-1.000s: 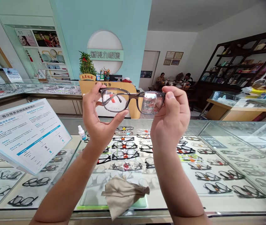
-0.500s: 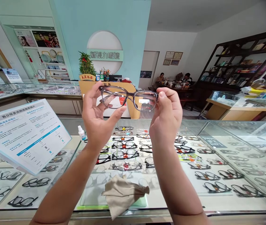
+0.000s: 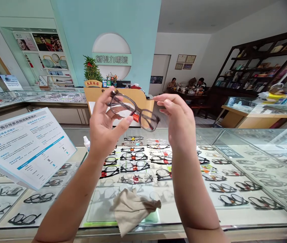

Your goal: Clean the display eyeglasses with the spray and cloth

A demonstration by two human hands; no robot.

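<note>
Dark-rimmed eyeglasses (image 3: pixel 137 110) with clear lenses hang in the air above the glass counter, tilted with their right end lower. My left hand (image 3: pixel 108 125) grips them at the left end, thumb near the left lens and fingers behind the frame. My right hand (image 3: pixel 179 114) is just right of the glasses and apart from them. Its fingers point left, loosely extended, with nothing between them. Below lies a crumpled beige cloth (image 3: pixel 133 209) on the counter top.
Under the glass counter (image 3: pixel 174 216) lie rows of spectacle frames (image 3: pixel 134 166). A printed sign (image 3: pixel 32 145) leans at left, beside a small white bottle (image 3: pixel 86 143). Farther back are a wooden reception desk (image 3: pixel 148 104), a dark shelf unit (image 3: pixel 255 67) and people seated at a table.
My right hand has let go of the eyeglasses and moved slightly right. The glasses, still in my left hand, have tipped down at their right end.
</note>
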